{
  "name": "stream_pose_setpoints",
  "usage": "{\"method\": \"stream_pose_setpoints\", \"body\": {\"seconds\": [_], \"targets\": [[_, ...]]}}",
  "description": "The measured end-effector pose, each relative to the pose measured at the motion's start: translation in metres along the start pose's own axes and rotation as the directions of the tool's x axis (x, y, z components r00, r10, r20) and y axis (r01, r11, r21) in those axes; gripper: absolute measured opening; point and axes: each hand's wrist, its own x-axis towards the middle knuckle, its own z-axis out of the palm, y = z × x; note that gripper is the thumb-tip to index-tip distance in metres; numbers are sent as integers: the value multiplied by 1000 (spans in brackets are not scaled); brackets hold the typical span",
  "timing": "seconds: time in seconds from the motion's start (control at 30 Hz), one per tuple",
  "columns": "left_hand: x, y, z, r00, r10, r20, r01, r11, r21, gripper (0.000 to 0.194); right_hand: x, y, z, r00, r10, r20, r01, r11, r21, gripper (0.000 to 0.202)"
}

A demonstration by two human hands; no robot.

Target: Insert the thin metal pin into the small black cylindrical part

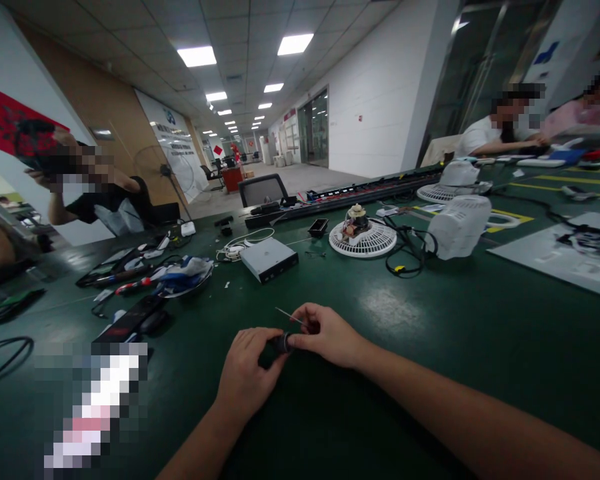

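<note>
Close to the middle of the green table (pixel 195 373), a small dark round part (pixel 283 343) sits between my two hands. My left hand (pixel 253 367) is closed around its left side with thumb and forefinger. The thumb of my right hand (pixel 327 335) touches the part's right side. Between the right fingers is a thin metal rod (pixel 291 316), pointing up and to the left. The fingers partly hide the small part, and its details are too dark to make out.
Beyond my hands lie a silver drive box (pixel 269 259), a white fan grille with a motor (pixel 363 239) and a white housing (pixel 459 227). Tools and cables crowd the left. A grey board (pixel 565 253) is at right. Several people are around the table.
</note>
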Motion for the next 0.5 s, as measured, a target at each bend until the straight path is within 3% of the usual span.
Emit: {"method": "stream_pose_setpoints", "body": {"seconds": [0.1,0.17,0.27,0.4,0.5], "targets": [[0,-2,2,990,-138,13,138,990,29,23,-4,-7,-12,979,-183,-84,140,919,-369,16],[0,-4,4,972,-237,6,236,971,44,24,-5,-9,-21,960,-276,-39,205,796,-569,11],[-1,-7,4,942,-335,-10,335,941,42,24,-4,-9,-30,945,-317,77,271,631,-727,14],[0,-7,2,955,-294,38,293,956,34,24,-4,-10,-31,936,-305,176,322,537,-780,21],[0,-6,1,975,-219,43,218,976,26,23,-8,-14,-29,940,-292,177,308,503,-807,22]]}}
